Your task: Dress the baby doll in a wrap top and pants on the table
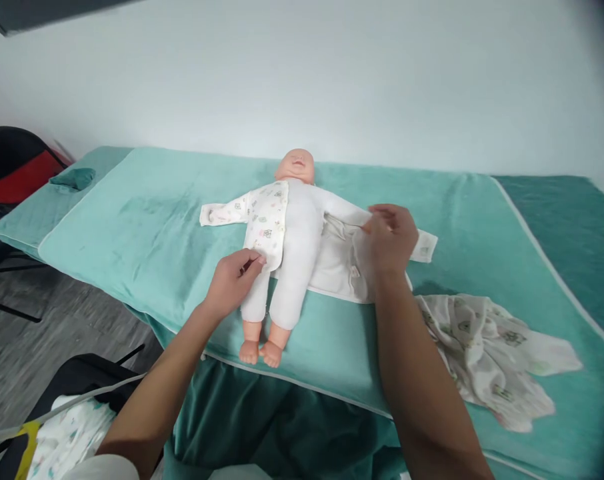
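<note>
A baby doll [302, 220] with a white cloth body lies on its back, its bare feet towards me. One arm is inside a sleeve of the printed baby shirt [265, 223], whose front panel covers that side of the chest. The shirt's other half is spread beside the doll, pale lining up, with its sleeve end [425, 247] showing past my right hand. My left hand [235, 280] pinches the lower corner of the front panel. My right hand [393, 237] is closed at the end of the doll's other arm; what its fingers hold is hidden.
A crumpled printed baby garment [497, 353] lies at the right on the green massage-bed cover [157, 220]. White printed cloth [69, 433] rests on a black chair at lower left, with a pale cable above it. Another chair [17, 167] stands far left. A wall runs behind.
</note>
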Demonstrator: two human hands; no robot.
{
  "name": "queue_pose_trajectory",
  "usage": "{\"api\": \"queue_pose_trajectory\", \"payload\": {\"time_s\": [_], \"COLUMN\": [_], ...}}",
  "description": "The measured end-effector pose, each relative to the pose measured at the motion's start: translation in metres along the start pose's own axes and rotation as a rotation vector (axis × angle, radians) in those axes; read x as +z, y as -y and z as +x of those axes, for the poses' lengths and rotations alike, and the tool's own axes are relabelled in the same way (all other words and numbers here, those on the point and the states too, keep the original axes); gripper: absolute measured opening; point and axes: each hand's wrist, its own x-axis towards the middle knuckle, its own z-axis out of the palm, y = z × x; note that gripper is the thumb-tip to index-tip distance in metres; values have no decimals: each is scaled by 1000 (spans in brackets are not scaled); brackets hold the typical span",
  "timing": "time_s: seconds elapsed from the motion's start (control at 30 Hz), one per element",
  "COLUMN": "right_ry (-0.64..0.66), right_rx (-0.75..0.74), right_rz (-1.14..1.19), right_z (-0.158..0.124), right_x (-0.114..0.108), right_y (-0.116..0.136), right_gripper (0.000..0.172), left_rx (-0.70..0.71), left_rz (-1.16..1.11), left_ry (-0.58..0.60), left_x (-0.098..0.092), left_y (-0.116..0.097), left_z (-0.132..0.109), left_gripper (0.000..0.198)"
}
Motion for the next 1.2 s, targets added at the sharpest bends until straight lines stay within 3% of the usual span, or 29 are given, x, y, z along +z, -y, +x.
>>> {"api": "queue_pose_trajectory", "payload": {"time_s": [0.07,0.17,0.27,0.37,0.53,0.77,0.9,1.03,1.1,1.2], "right_ry": [-92,-82,-91,-106,-34,76,142,50,17,95], "right_rx": [113,250,269,282,363,231,149,226,278,259], "right_rz": [-34,11,179,401,902,1066,920,750,469,-140], "right_z": [10,18,20,22,26,22,23,27,28,27], "right_x": [-6,-8,-8,-10,-9,-12,-19,-24,-28,-33], "right_y": [-11,-24,-30,-34,-44,-25,-19,-21,-21,-22], "right_gripper": [22,21,23,23,28,28,32,38,32,20], "left_rx": [45,196,360,399,441,568,567,633,652,684], "left_rz": [43,188,361,502,574,833,917,936,914,890], "left_ry": [17,11,30,42,212,462,551,594,563,505], "left_x": [1,12,32,52,77,133,147,138,131,123], "left_y": [-6,-15,-26,-37,-54,-73,-78,-78,-76,-74], "left_z": [2,21,56,96,149,188,198,203,204,203], "left_gripper": [30,27,22,23,26,48,44,40,42,45]}}
